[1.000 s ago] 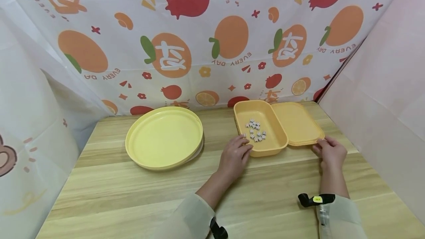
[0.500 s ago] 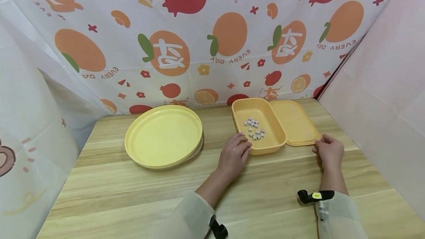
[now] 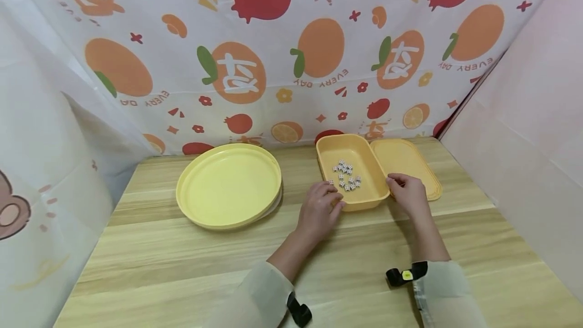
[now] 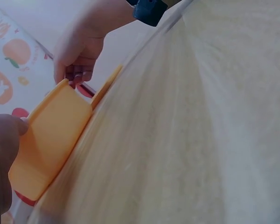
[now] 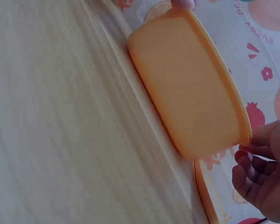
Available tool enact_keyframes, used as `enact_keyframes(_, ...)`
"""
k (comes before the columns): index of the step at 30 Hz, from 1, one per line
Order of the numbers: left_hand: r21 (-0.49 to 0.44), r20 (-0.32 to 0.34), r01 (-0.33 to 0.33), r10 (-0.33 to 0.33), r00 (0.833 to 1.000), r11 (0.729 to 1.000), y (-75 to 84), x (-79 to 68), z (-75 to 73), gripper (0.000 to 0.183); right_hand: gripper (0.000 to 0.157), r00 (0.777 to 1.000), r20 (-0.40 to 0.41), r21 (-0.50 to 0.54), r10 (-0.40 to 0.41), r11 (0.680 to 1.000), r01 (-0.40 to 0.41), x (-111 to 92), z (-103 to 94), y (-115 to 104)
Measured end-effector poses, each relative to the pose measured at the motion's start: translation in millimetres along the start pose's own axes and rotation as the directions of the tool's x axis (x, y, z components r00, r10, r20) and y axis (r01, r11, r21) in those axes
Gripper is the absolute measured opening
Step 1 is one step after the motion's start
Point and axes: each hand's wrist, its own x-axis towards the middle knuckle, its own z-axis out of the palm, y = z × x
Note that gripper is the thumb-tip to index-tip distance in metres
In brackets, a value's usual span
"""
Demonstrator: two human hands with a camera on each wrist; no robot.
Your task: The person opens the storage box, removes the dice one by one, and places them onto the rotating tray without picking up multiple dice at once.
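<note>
An orange rectangular box stands on the table at the right of the middle in the head view. Several small white dice lie loosely on its floor. My left hand grips the near left corner, fingers over the rim and thumb on the front wall. At the near right corner, my right hand pinches the rim between thumb and forefinger, as the right wrist view shows; its other fingers are curled below. Right of the box lies a flat orange lid, partly covered by my right hand.
A round yellow tray sits at the left on the wooden table, with a paler rim showing beneath it. Behind the table hangs a fruit-print cloth. A pale cloth wall rises along the right side.
My right hand has left the near right corner of the lid and moved left to the box's near right corner. My left hand keeps its hold on the box.
</note>
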Motion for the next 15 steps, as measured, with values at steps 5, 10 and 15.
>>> enact_keyframes(5,0.009,-0.011,0.0,0.0,1.0,1.0,-1.4,0.1,-1.5,0.013,0.032,0.999,0.014,-0.005,0.038,0.999,-0.038,1.7,2.8,-8.9)
enact_keyframes(10,0.012,-0.029,-0.004,0.005,1.0,1.0,-4.2,0.7,-4.1,0.012,0.03,0.997,0.024,0.019,0.076,0.997,-0.076,8.3,6.8,-16.3)
enact_keyframes(15,0.004,-0.014,-0.015,0.015,1.0,1.0,-4.9,2.0,-8.2,0.012,0.032,0.988,0.052,0.126,0.145,0.98,-0.151,9.7,10.0,-19.3)
